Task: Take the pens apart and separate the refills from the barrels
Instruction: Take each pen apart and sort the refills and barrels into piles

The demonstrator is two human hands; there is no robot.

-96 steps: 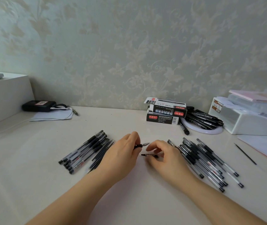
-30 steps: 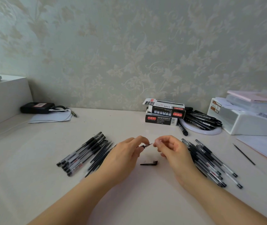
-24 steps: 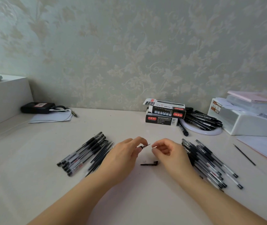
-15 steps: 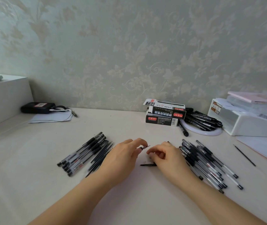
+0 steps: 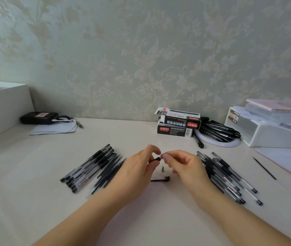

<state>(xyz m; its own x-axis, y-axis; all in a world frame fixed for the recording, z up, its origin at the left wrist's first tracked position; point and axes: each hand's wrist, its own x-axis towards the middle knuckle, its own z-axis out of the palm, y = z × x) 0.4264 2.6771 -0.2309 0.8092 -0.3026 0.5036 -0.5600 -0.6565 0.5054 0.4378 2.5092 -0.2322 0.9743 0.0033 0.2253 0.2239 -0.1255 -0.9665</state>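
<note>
A: Where do the hands sit against the black pen cap lying on the desk?

B: Both are just above it, toward the wall. The left hand pinches the dark end of a pen between thumb and forefinger; most of that pen is hidden by the hand. The right hand has its fingers curled, fingertips at the pen's open end, seemingly nipping something thin there; I cannot tell what it is.

A: Anything else close to the cap?

B: A small grey cone-shaped tip stands just above it, apart from both hands.

A: And the other pens?

B: Left of the cap lies a bundle of clear barrels, with a row of thin black refills beside it on the near side, partly under the left wrist. Right of the cap, a pile of whole pens fans out by the right forearm.

A: Farther off?

B: Beyond the cap, by the wall, two stacked pen boxes. Right of them, a white ring heaped with black markers. Far right, a single loose refill.
</note>
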